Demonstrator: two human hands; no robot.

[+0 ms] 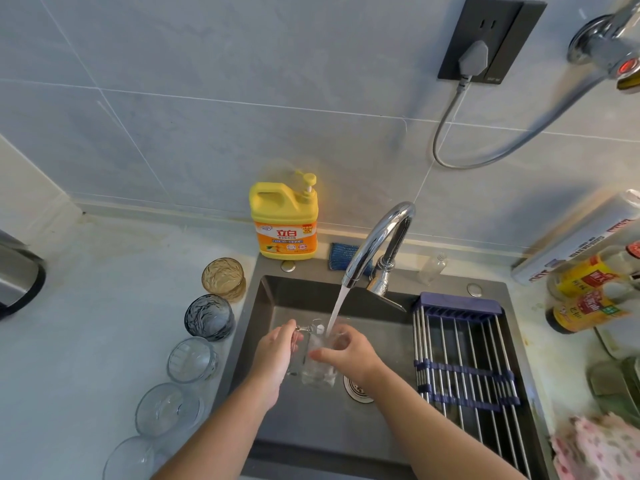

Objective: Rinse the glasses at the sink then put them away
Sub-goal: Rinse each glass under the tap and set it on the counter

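Note:
A clear glass mug [320, 370] is held upright over the dark sink [277, 296], under the stream from the chrome tap [377, 244]. My left hand [273, 355] grips its handle on the left side. My right hand [349, 353] wraps round the mug's rim and right wall, with fingers reaching inside. Water falls into the mug. On the counter to the left of the sink stands a row of glasses: an amber glass [222, 278], a dark blue-grey glass [209, 317], and three clear glasses [192, 360] [168, 408] [130, 460].
A yellow dish-soap bottle [284, 223] and a blue sponge [346, 254] sit behind the sink. A roll-up drying rack [464, 362] spans the sink's right part. Sauce bottles [588, 292] and a pink cloth [599, 448] lie on the right counter. A drain [356, 388] shows beneath my right wrist.

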